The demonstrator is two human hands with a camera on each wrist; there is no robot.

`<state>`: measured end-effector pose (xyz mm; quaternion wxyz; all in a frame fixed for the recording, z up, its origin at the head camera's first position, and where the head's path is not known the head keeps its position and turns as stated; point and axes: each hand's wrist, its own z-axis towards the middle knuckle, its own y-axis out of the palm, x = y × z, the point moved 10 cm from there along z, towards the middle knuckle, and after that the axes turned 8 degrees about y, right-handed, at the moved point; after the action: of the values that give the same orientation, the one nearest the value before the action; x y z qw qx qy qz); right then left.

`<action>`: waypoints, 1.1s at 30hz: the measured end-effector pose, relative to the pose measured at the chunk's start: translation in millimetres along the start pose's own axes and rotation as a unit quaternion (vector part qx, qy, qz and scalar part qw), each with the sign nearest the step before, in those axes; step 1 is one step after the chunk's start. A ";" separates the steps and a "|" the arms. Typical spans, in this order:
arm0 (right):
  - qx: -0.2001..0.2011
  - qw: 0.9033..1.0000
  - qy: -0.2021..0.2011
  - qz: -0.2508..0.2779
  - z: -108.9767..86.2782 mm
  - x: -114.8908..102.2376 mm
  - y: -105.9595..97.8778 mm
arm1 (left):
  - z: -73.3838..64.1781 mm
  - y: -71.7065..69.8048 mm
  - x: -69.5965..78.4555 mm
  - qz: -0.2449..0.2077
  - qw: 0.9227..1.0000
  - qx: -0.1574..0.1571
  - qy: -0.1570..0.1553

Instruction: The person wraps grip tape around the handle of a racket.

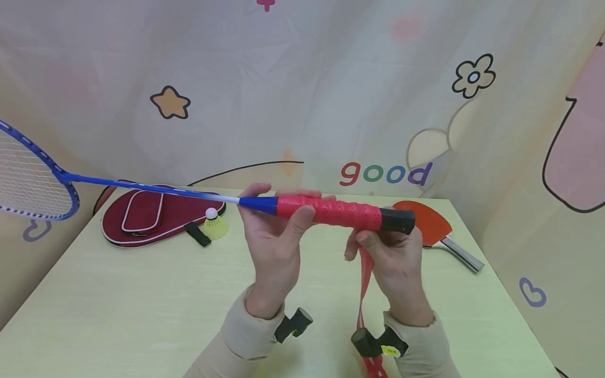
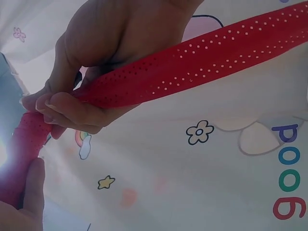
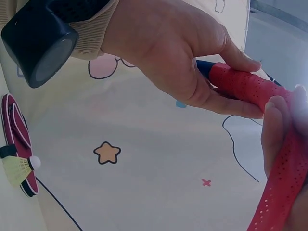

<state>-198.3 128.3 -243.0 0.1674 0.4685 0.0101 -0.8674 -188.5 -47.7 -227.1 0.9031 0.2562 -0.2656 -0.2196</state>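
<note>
A badminton racket [image 1: 142, 186] with a blue frame and shaft is held level above the table, its head off to the left. My left hand [image 1: 274, 244] grips the handle near the shaft, thumb in front and fingers behind. Red perforated grip tape [image 1: 331, 211] covers most of the handle, up to the black butt end [image 1: 397, 220]. Close under that end, my right hand [image 1: 397, 273] pinches the loose part of the tape, which hangs down past the right wrist. The left wrist view shows this loose strip [image 2: 211, 57] stretching from the right fingers.
At the back left of the table [image 1: 142, 315] lie a maroon racket cover [image 1: 179, 215], a yellow shuttlecock [image 1: 215, 224] and a small black strip [image 1: 197, 234]. A red table tennis paddle [image 1: 427, 223] lies at the right, partly behind my right hand. A printed curtain [image 1: 307, 105] hangs behind.
</note>
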 end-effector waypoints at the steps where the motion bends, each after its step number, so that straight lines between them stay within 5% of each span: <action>1: 0.004 1.000 0.001 -0.005 -0.6 0.1 -0.5 | -0.7 -0.6 -0.7 0.005 1.000 0.001 -0.002; 10: 0.004 1.000 -0.020 0.016 -0.1 -3.5 2.4 | -3.9 -2.8 -3.7 0.030 0.999 0.005 -0.014; 20: -0.019 0.999 -0.022 -0.028 1.0 -1.2 5.8 | -2.3 -14.2 -1.0 0.053 0.997 0.051 -0.007; 26: -0.027 0.999 -0.025 0.015 2.1 -2.1 8.1 | -2.6 -17.4 -4.0 0.037 0.997 0.070 -0.026; 33: 0.003 0.999 -0.032 0.018 0.1 -3.0 2.7 | -3.8 -14.0 -7.7 0.046 0.997 0.051 -0.042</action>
<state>-196.0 126.7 -240.2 0.1823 0.4415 -0.0063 -0.8785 -195.8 -53.0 -240.8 0.8861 0.2795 -0.3261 -0.1745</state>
